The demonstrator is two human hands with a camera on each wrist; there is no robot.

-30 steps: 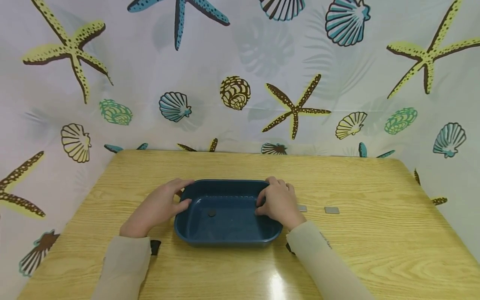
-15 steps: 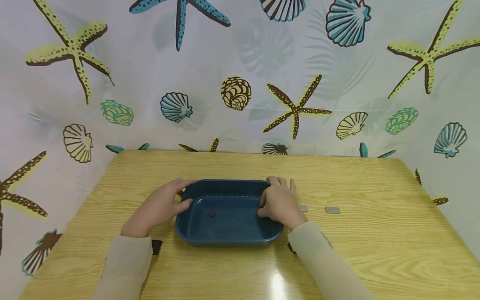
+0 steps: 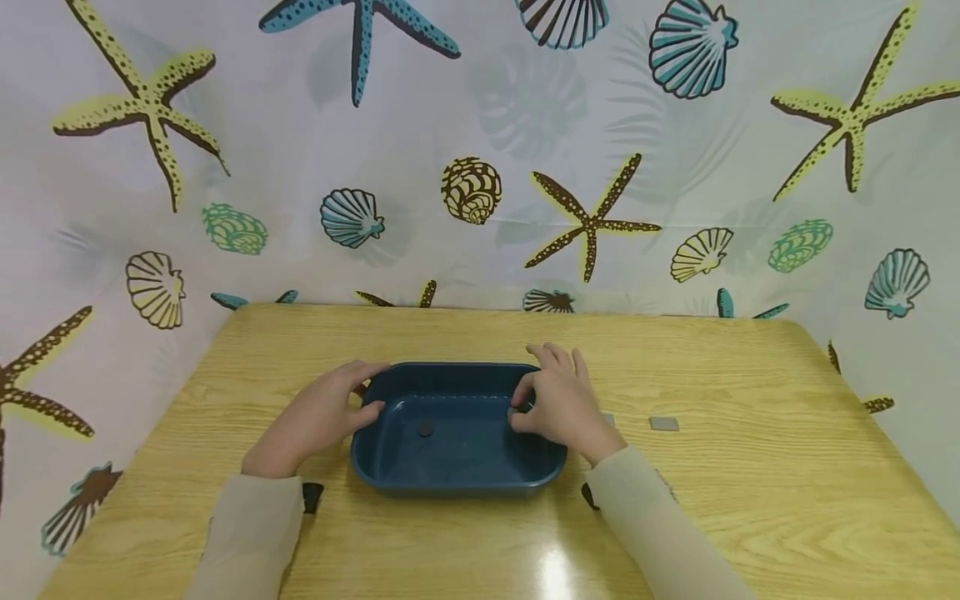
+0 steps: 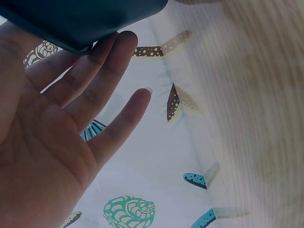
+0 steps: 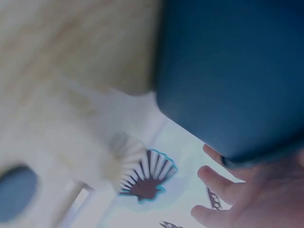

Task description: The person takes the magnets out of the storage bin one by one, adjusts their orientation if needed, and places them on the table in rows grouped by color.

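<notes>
A dark blue plastic tub (image 3: 457,454) stands on the wooden table. My left hand (image 3: 315,417) holds its left rim, thumb over the inside edge and fingers along the outside; the left wrist view shows those fingers (image 4: 102,83) under the tub wall. A small dark round disc (image 3: 426,428) lies on the tub's floor, left of the middle. Over the right side of the tub, my right hand (image 3: 562,408) pinches a small greyish piece (image 3: 513,412) between thumb and forefinger, mostly hidden by the fingertips. Its other fingers are spread above the rim.
Right of the tub a flat grey rectangle (image 3: 663,423) lies on the table (image 3: 750,500); a second grey piece (image 3: 609,419) is partly behind the right hand. A shell-print curtain (image 3: 420,125) hangs behind. Blurred in the right wrist view is a dark rounded shape (image 5: 18,192).
My right hand has risen from the tub's right inner side, and a small greyish piece now shows at its fingertips. The left hand and the tub have stayed in place.
</notes>
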